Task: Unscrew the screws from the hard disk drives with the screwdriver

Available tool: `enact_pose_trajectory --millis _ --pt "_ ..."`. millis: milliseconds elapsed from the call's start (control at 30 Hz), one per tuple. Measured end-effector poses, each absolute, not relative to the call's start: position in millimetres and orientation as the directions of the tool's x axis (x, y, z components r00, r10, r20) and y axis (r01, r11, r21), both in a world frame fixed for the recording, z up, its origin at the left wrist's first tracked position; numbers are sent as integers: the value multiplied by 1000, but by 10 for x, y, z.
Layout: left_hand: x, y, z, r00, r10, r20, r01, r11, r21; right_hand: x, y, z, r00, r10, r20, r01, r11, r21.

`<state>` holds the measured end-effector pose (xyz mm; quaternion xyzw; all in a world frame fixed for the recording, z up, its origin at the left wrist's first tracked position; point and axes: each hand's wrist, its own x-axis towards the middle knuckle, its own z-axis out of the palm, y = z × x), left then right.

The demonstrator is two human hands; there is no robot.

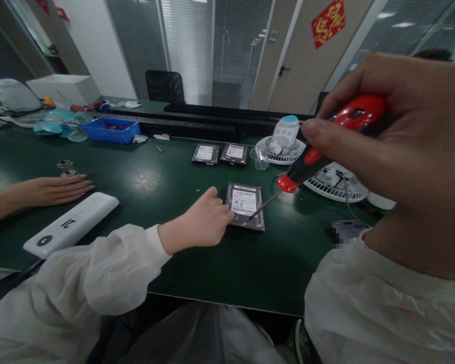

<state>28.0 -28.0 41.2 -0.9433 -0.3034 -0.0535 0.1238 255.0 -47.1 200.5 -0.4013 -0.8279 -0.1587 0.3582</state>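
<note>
A right hand (pixel 413 136) closes its fingers round a red-and-black screwdriver (pixel 314 154). Left hand (pixel 200 220): fingers curled at a hard drive's (pixel 244 199) left edge, pinch unclear. Flat on the desk (pixel 231 273), the drive looks stiff, dense, shock-sensitive; best held by its sides.

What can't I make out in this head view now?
Hard drive label: head view, print too small.
Screwdriver handle: head view, back end hidden by the right hand.
Any screw under the screwdriver tip: head view, too small.
Left hand: head view, curled fingers hide its grip.
Co-worker's arm: head view, cut off by left edge.
</note>
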Motion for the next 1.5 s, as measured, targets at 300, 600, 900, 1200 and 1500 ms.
enact_pose_trajectory --millis 300,600,900,1200,1500 --pt "380 -381 434 700 700 141 713 -679 -173 2580 -422 2019 -411 567 714 782 622 -44" --pt "543 -488 573 537 844 -13 836 -534 -124 2562 -472 2002 -386 562 732 805 593 -30" --pt "741 -518 645 345 924 -163 928 -362 -84 2549 -454 1982 -405 558 725 809 588 -1" --pt "431 -403 744 432 887 -165 899 -438 0 2466 -395 1943 -439 564 699 782 623 -11" --pt "-133 -196 371 612 790 -23 712 -538 452 2224 -162 1699 -578 515 632 657 754 -14"
